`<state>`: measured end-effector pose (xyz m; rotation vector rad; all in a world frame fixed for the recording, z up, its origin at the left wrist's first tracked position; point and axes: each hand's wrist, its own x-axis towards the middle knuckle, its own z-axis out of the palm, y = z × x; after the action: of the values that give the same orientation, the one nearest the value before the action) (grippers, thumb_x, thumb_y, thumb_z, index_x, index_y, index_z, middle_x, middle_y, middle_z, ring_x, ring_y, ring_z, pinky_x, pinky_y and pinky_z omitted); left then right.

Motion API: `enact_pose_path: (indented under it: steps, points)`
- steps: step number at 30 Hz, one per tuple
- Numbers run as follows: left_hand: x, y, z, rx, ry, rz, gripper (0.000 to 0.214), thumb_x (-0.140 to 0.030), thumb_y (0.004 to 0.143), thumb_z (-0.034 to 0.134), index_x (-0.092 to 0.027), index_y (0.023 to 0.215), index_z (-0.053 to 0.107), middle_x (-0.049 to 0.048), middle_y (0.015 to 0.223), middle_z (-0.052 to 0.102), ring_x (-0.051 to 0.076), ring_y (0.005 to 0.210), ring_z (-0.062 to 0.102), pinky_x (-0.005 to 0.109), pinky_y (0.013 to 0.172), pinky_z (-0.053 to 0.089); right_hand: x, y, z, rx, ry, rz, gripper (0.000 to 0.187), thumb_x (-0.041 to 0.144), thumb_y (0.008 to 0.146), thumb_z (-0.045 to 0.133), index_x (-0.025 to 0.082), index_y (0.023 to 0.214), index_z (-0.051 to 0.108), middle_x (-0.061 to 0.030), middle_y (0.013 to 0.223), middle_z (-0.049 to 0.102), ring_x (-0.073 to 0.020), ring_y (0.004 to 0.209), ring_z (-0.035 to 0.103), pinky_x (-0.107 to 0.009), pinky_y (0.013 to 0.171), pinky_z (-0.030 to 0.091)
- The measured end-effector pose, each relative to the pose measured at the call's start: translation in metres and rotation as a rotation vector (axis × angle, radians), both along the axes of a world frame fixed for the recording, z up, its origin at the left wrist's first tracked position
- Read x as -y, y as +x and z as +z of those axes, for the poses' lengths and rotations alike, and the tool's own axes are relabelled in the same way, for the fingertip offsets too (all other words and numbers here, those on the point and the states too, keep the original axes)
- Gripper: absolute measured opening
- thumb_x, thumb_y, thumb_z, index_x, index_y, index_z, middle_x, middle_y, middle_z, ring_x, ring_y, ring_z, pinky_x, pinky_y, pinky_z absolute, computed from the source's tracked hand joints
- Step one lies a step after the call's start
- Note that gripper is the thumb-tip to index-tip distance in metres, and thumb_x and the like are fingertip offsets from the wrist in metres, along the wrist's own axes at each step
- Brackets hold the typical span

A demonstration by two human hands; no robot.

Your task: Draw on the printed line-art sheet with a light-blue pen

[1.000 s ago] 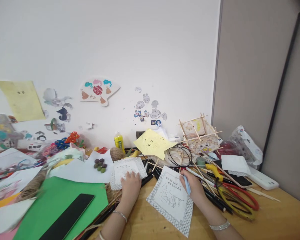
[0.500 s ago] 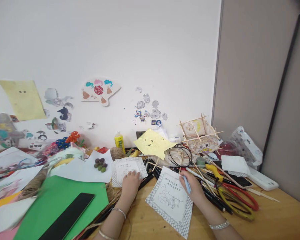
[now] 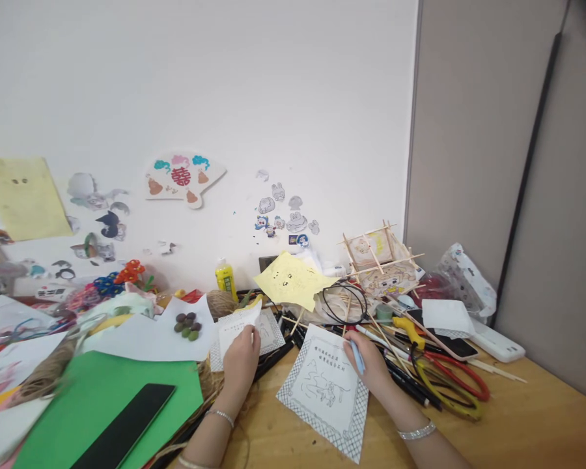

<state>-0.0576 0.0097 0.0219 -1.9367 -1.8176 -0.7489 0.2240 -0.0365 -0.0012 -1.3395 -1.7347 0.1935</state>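
My left hand (image 3: 241, 360) pinches a small white paper square (image 3: 239, 326) with a patterned border and lifts its upper edge off the table. In my right hand (image 3: 371, 365) is a light blue pen (image 3: 356, 355), its fingers resting on the right side of another bordered paper square (image 3: 325, 391) with a line drawing and red lettering, lying flat on the wooden table (image 3: 517, 423). Both wrists wear bracelets.
A green sheet (image 3: 102, 397) with a black strip (image 3: 122, 430) lies at the left, beside twine, white papers and dark beads (image 3: 186, 324). Pens, sticks, red and yellow scissors (image 3: 449, 391), a stick-frame lantern (image 3: 381, 260), a yellow glue bottle (image 3: 223, 277) and a yellow paper crowd the back. Paper cut-outs cover the wall.
My left hand has gone from lying on the small paper square to gripping it and raising its edge. The view has shifted slightly right. My right hand stays on the drawing.
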Motion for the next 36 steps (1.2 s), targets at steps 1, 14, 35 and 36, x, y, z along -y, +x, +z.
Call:
enact_pose_path:
  steps: [1,14,35,36]
  points:
    - [0.000,0.000,-0.001,0.045,0.074,-0.023,0.029,-0.026,0.092,0.028,-0.015,0.088,0.054,0.0064,0.073,0.063,0.018,0.069,0.062,0.026,0.060,0.043,0.000,0.000,0.001,-0.002,-0.001,0.003,0.023,0.030,0.085,0.034,0.017,0.080,0.053,-0.0083,0.075,0.063,-0.0226,0.073,0.060,-0.030,0.066,0.042]
    - [0.042,0.059,-0.015,-0.225,0.095,-0.875,0.026,-0.018,0.092,0.030,-0.014,0.110,0.049,0.0127,0.109,0.063,0.021,0.104,0.058,0.034,0.084,0.050,0.002,0.000,0.001,0.003,0.022,0.049,0.020,0.027,0.085,0.036,0.017,0.079,0.052,-0.0067,0.074,0.062,-0.0208,0.070,0.059,-0.029,0.066,0.042]
    - [0.042,0.060,-0.010,-0.299,-0.325,-0.831,0.040,-0.025,0.089,0.038,-0.015,0.127,0.045,0.0126,0.137,0.041,0.026,0.128,0.033,0.041,0.102,0.034,0.000,0.001,-0.003,0.024,-0.058,0.035,0.021,0.028,0.083,0.036,0.017,0.081,0.054,-0.0055,0.071,0.062,-0.0202,0.066,0.058,-0.028,0.062,0.041]
    - [0.041,0.057,-0.009,-0.284,-0.340,-0.835,0.043,-0.031,0.088,0.043,-0.015,0.127,0.045,0.0129,0.137,0.041,0.027,0.128,0.033,0.042,0.102,0.035,0.000,0.001,-0.003,0.022,-0.059,0.032,0.021,0.028,0.083,0.036,0.017,0.081,0.054,-0.0054,0.071,0.061,-0.0203,0.065,0.058,-0.028,0.061,0.041]
